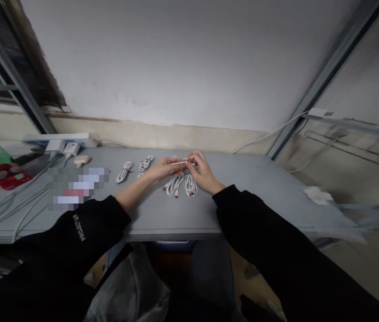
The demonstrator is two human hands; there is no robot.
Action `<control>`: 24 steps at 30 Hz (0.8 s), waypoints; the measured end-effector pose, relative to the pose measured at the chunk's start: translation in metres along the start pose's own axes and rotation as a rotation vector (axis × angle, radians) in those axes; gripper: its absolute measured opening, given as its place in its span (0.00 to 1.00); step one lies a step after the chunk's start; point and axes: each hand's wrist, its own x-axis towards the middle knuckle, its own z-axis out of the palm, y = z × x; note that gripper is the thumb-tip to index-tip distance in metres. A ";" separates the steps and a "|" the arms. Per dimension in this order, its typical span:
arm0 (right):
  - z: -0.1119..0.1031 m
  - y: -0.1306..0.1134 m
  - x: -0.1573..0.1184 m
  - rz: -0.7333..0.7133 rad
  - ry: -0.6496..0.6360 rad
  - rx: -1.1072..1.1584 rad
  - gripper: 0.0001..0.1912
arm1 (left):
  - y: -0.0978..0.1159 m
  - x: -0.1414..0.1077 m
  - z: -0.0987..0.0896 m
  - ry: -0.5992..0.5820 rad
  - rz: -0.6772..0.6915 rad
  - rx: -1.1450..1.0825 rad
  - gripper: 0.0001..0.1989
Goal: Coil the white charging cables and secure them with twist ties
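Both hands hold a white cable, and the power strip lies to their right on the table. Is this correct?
The side is wrong: the left hand and right hand hold a white cable, but the head view shows the power strip to their left on the table.

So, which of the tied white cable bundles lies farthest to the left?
The bundle nearest the power strip; the other bundles lie further to its right.

I read "PROJECT" on the left sleeve (78, 229), last letters unclear to me; pale marks on the pack (3, 167), unreadable.
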 end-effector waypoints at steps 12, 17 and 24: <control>0.000 0.002 0.001 0.000 -0.027 0.001 0.07 | 0.002 -0.001 0.003 0.023 0.054 0.027 0.07; 0.003 0.004 0.000 0.043 -0.033 0.052 0.11 | 0.002 -0.002 0.006 0.049 0.063 0.014 0.07; 0.008 0.006 0.000 0.188 0.010 0.159 0.13 | 0.000 0.000 0.005 0.067 0.133 0.059 0.07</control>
